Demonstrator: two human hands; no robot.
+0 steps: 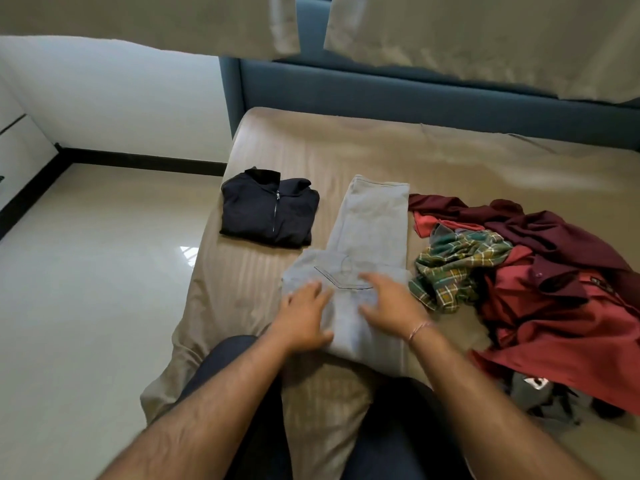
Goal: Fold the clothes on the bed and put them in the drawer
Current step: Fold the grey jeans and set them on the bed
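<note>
Grey jeans [367, 237] lying mid-frame under both hands — left hand [304, 315] and right hand [388, 303] pressing flat, fingers relaxed, gripping nothing.

Blue headboard [398, 95] stood at 12 o'clock; glossy tiled floor [86, 271] at 9; white wall [121, 102] at 10.
</note>
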